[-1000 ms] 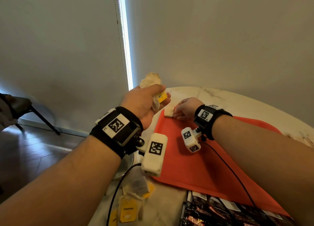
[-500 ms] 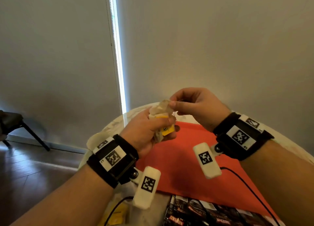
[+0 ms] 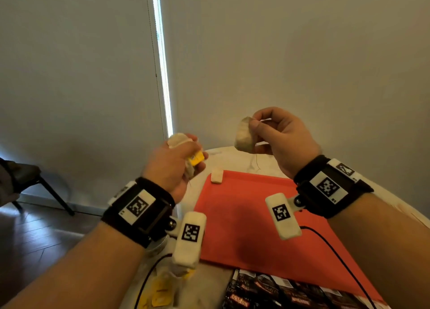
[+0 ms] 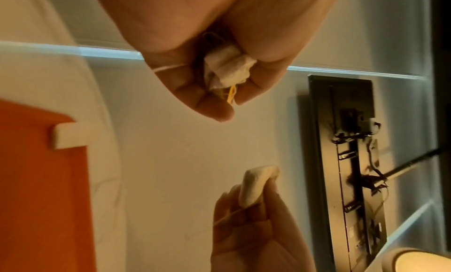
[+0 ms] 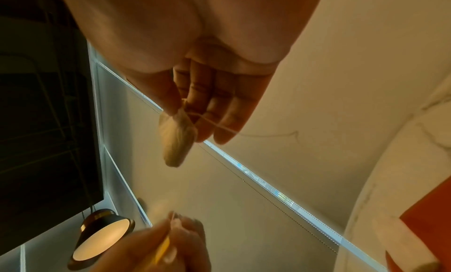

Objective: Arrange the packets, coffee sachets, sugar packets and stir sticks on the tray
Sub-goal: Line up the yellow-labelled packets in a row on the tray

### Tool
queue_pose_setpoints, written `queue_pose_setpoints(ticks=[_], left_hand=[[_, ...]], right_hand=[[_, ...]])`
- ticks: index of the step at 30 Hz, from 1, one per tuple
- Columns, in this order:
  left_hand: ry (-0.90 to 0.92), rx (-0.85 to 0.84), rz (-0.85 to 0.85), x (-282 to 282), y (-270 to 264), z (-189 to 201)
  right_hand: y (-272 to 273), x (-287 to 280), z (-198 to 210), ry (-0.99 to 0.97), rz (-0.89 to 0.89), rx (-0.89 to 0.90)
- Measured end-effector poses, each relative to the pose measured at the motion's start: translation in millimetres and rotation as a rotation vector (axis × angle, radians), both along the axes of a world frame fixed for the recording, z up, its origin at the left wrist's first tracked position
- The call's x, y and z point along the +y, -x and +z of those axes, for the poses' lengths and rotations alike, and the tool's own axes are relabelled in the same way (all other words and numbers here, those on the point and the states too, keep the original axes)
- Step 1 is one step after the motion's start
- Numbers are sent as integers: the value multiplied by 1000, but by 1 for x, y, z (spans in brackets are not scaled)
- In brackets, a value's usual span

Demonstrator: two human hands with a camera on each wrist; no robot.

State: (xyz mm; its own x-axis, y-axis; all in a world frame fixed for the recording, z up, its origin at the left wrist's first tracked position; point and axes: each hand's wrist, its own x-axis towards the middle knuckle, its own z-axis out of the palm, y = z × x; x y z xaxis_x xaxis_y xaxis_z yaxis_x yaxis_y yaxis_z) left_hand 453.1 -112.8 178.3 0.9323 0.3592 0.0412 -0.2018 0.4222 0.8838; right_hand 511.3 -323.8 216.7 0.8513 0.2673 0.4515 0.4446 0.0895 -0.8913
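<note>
Nearest the wearer, dark coffee sachets [image 3: 290,294] lie in a row on the bench [image 3: 209,287] at the near edge of the red tray [image 3: 244,227], with yellow-tagged tea bags [image 3: 162,290] to their left, none yet on the tray. Above the tray, the left hand [image 3: 174,166] has its fingers [image 4: 214,106] curled round a bunch of tea bags [image 4: 229,69], evidently serving as the supply. The right hand [image 3: 279,139] pinches a single tea bag [image 3: 243,135] by its top between thumb and fingertips, string trailing, probably separated for placing. Farthest, one pale packet [image 3: 216,175] lies at the tray's far left corner, likely starting a row.
</note>
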Motion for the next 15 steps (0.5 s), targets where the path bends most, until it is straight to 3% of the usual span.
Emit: queue_pose_setpoints(ticks=[3, 8, 10, 12, 15], left_hand=[[-154, -61, 32, 3, -2, 22], [-504, -30, -180, -17, 6, 35], [-624, -15, -160, -21, 6, 31], [-634, 1, -104, -17, 3, 27], [-505, 26, -53, -6, -4, 23]], right_hand=[[4, 3, 1, 60, 35, 38], [11, 11, -2, 191, 98, 33], [13, 11, -5, 203, 132, 64], [14, 9, -9, 190, 187, 117], [12, 4, -22, 249, 270, 191]])
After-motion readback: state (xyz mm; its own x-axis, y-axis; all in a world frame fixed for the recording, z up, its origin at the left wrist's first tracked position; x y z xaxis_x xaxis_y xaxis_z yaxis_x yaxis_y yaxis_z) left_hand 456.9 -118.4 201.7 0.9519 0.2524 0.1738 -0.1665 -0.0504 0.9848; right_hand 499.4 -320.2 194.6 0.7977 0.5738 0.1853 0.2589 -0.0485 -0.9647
